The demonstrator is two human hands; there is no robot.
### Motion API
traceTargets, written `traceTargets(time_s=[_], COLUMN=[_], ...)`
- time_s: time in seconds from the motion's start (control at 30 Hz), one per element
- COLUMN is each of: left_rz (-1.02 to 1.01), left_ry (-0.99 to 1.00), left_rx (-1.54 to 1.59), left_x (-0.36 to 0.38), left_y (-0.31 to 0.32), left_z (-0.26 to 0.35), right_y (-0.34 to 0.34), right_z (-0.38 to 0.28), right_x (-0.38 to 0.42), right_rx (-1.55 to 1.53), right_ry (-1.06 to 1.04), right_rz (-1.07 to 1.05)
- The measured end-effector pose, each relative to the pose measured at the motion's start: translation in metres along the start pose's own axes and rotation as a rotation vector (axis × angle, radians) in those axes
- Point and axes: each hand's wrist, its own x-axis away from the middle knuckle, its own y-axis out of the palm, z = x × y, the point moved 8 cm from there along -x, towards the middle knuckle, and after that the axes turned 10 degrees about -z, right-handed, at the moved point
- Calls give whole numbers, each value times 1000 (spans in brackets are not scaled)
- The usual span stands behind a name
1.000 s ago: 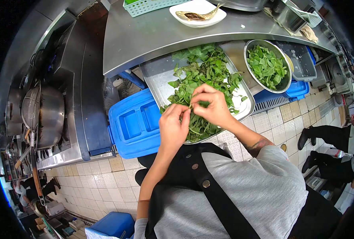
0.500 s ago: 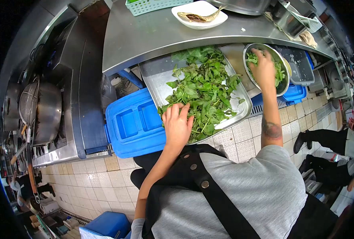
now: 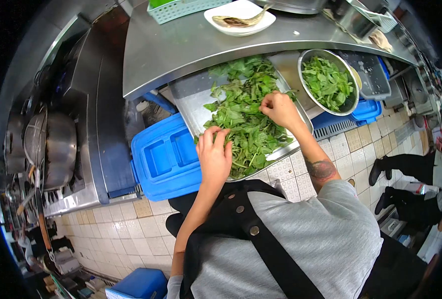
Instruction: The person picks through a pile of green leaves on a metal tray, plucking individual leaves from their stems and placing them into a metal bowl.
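A heap of leafy greens (image 3: 246,119) lies in a shallow metal tray (image 3: 191,104) in front of me. My left hand (image 3: 215,155) rests at the near left edge of the heap, its fingers apart and the tips touching leaves. Over the right side of the heap is my right hand (image 3: 282,109), thumb and fingers drawn together in a pinch against the leaves; whatever is between the tips is too small to make out. To the right of the tray, a round metal bowl (image 3: 351,105) holds picked green leaves (image 3: 326,83).
A steel counter (image 3: 181,50) runs behind the tray, carrying a white dish (image 3: 238,30) with a fish (image 3: 241,21) and a green basket (image 3: 191,11). Blue lidded bin (image 3: 166,187) stands left, grey tub (image 3: 373,74) right. A large pot (image 3: 61,144) sits at far left. Other people's legs (image 3: 405,169) show right.
My right hand has come out of the bowl, moving left to the greens in the tray. My left hand has shifted slightly toward me. The view has moved a little.
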Motion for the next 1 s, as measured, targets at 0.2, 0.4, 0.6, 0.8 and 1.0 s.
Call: traceTargets(time_s=[0.2,0.4,0.6,0.8,1.0], left_rz=[-83,-74,11,-1,-102], left_ry=[-3,19,46,-125,-178], left_rx=[-14,1,234,854,1076], left_x=[2,1,-16,-23,-24], left_y=[9,3,-23,-20,-18], left_z=[0,-4,9,-14,-10], right_y=[12,-35,-50,-28,-25], right_z=[-4,-25,-46,-83,-102], right_x=[3,10,9,20,25], right_rx=[180,23,-704,-903,-758], right_ry=[144,60,-91,-225,-254], right_rz=[-25,90,-87,-357,-357])
